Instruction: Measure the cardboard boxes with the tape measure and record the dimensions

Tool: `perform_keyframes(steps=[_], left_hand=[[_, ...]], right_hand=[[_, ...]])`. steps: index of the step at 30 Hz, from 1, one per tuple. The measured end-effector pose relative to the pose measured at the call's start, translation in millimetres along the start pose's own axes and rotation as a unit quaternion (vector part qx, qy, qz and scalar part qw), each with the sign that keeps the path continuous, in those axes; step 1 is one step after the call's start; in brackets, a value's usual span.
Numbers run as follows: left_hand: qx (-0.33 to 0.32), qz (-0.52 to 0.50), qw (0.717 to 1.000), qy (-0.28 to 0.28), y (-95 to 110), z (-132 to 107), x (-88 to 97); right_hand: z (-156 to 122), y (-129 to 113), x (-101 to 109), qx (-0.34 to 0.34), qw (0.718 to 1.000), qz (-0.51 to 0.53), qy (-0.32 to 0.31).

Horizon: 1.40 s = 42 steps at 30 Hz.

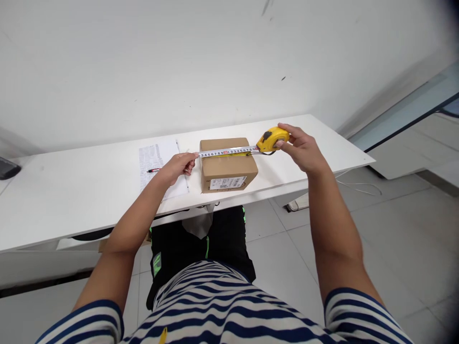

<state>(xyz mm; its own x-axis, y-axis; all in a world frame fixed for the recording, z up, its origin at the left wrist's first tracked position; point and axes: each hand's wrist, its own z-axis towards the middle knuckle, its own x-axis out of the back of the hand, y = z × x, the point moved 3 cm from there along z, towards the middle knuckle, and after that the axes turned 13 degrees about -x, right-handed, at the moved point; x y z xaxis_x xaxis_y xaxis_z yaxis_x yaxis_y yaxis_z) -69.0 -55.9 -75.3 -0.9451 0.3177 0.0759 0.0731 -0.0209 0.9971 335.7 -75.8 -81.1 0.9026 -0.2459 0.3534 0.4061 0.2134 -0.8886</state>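
Observation:
A brown cardboard box [229, 167] with a white printed label [227, 183] on its near side sits on the white table. Across its top stretches the blade of a tape measure, its numbers facing up. My left hand [178, 167] is closed in a pinch on the blade's free end, just past the box's left edge. Beyond the right edge, my right hand [301, 147] grips the yellow case of the tape measure [270, 139], thumb in front and fingers behind. A dark wrist cord hangs from the case.
Left of the box lie printed sheets of paper [146, 180] with a red and black pen [153, 170] on them. The white table [89, 191] runs along a white wall [179, 67]. A dark object [9, 168] stands at the table's far left.

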Motion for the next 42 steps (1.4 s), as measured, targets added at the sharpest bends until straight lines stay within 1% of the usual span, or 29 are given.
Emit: perform_keyframes(steps=[4,6,9,12,15,17,20,23,26,29,33,39,42], left_hand=[[0.001,0.030,1.000,-0.004,6,-1,-1.4],[-0.003,0.043,0.999,-0.008,7,0,-0.8],[-0.012,0.056,0.998,-0.010,4,1,0.6],[-0.015,0.052,0.999,-0.010,3,2,-0.1],[-0.008,0.038,0.999,-0.005,3,3,-2.9],[-0.002,0.027,1.000,0.002,3,3,-4.5],[0.002,0.029,1.000,0.003,2,5,-4.9],[0.003,0.056,0.998,-0.005,-2,8,-4.4],[0.017,0.073,0.997,-0.025,-5,11,-7.9],[0.028,0.076,0.996,-0.045,-5,13,-15.7],[0.030,0.080,0.995,-0.042,-1,12,-22.8],[0.040,0.066,0.996,-0.044,-4,15,-20.9],[0.060,0.048,0.994,-0.075,-7,21,-18.4]], right_hand=[[-12,-10,1,0.007,1.000,-0.016,-0.002],[-18,-15,7,0.005,1.000,-0.017,-0.003],[-22,-17,24,0.009,1.000,-0.011,0.018],[-24,-13,45,0.008,0.999,0.003,0.035],[-27,-7,54,-0.005,0.999,0.000,0.033],[-29,-5,49,-0.009,1.000,-0.002,0.028],[-31,-7,27,0.003,1.000,-0.003,0.015],[-31,-17,1,0.019,0.999,-0.030,0.002],[-30,-28,-14,0.029,0.997,-0.067,-0.010],[-29,-31,-17,0.031,0.996,-0.081,-0.009],[-30,-25,-15,0.020,0.997,-0.075,-0.006],[-32,-23,-18,0.021,0.996,-0.081,0.009],[-34,-26,-20,0.029,0.996,-0.084,0.014]])
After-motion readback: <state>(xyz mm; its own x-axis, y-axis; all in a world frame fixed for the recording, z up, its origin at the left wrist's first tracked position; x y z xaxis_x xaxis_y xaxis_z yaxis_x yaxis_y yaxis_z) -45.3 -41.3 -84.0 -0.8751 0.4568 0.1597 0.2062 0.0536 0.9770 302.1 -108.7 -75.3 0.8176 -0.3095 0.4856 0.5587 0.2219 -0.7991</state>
